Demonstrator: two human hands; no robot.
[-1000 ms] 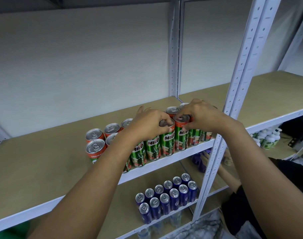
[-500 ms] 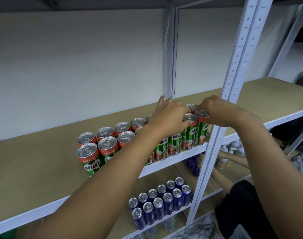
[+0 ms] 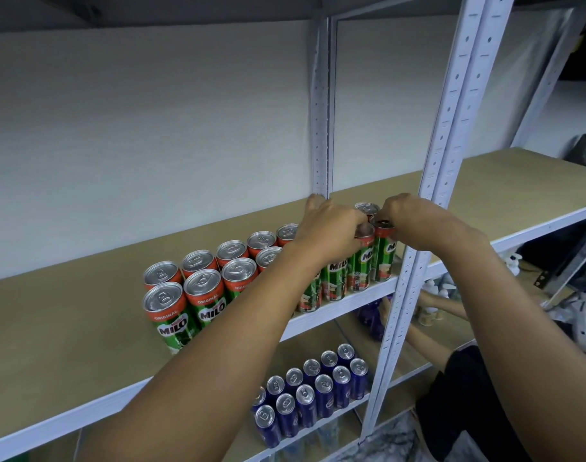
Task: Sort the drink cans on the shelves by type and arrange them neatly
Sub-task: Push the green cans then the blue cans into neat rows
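Observation:
Several green and red Milo cans (image 3: 203,295) stand upright in two rows along the front of the upper shelf (image 3: 68,328). My left hand (image 3: 328,228) rests on the tops of the cans near the row's right end, fingers curled around one Milo can (image 3: 363,261). My right hand (image 3: 408,218) grips the top of the rightmost Milo can (image 3: 385,258), next to the shelf's front post (image 3: 418,261). Both cans stand on the shelf. Several blue cans (image 3: 305,395) stand in two rows on the shelf below.
A mirror panel behind the rear post (image 3: 320,111) reflects the arms and cans. The upper shelf continues bare to the right (image 3: 518,181). White bottles (image 3: 445,288) sit on a lower shelf to the right. The white wall closes the back.
The view has shifted slightly; both hands stay on the right end of the Milo rows, pressing the last cans closer to the post.

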